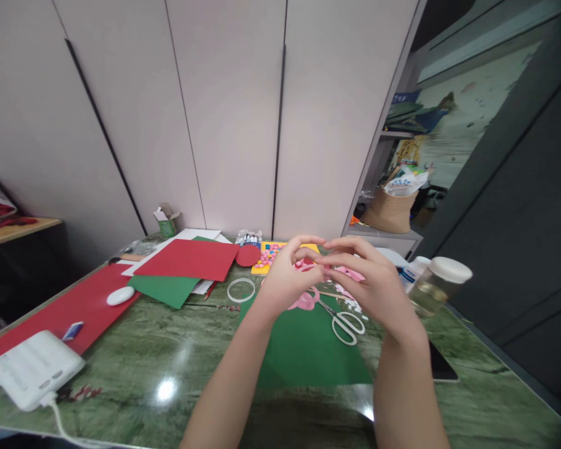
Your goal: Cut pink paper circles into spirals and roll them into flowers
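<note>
Two bare hands meet over the table, the left hand (290, 274) and the right hand (371, 274), fingers curved and tips close together; from here I cannot tell whether anything thin is pinched between them. Just below and behind the fingers lies one pink curled piece (305, 302), with more pink strips (350, 273) beside the right hand, too bunched to count. I count one pair of scissors (348, 327), two green sheets (313, 355), one under the hands and one to the left, two large red sheets (187, 259), one red disc (248, 255) and one pale ring (241, 290). The pink piece looks smooth, slightly see-through and rounded into a loop, near the scissors' blades and above the nearer green sheet. The scissors have white handles. Small pink, blue and yellow beads (268, 254) lie on something yellow, too many and too small to number. To the right stand one jar (437, 287) with a white lid and one white bottle (416, 271); the bottle's blue label is too blurred to read. One white device (36, 368) with a cable carries faint grey lettering that I cannot make out, and one small green box (167, 226) stands open by the cupboard.
</note>
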A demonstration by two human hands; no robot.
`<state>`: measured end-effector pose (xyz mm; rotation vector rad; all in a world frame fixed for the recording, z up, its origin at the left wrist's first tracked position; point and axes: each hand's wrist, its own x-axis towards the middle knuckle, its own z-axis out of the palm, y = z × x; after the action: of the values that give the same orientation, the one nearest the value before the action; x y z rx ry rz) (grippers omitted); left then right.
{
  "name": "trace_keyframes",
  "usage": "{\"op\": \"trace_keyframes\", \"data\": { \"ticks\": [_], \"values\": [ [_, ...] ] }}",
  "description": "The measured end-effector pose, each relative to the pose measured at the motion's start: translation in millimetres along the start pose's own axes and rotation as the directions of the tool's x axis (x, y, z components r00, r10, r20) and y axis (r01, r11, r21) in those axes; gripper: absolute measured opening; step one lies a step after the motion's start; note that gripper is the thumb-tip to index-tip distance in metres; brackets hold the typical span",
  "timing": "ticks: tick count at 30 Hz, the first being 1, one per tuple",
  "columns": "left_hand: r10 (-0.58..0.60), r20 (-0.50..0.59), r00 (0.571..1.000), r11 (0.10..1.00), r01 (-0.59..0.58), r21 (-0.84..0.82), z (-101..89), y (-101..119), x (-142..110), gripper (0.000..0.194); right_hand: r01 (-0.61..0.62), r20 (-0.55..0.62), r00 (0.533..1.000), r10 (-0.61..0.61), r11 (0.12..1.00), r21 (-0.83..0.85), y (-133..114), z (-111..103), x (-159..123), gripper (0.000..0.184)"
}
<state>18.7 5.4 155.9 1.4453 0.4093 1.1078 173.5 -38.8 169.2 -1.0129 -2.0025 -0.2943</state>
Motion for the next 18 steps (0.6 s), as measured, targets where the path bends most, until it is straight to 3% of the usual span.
{"op": "trace_keyframes", "data": {
  "ticks": [6,18],
  "values": [
    [0.003,0.014,1.0,1.0,-0.003,-0.024,2.9,0.2,0.2,0.034,-0.049,-0.084,0.995,0.049,0.999,0.003,1.8,3.3,0.6,0.01],
    [0.026,-0.019,0.999,0.996,-0.025,0.089,4.4,-1.4,-0.6,0.033,-0.089,-0.076,0.993,0.09,0.996,0.02,-1.0,3.1,1.0,0.016]
  ]
}}
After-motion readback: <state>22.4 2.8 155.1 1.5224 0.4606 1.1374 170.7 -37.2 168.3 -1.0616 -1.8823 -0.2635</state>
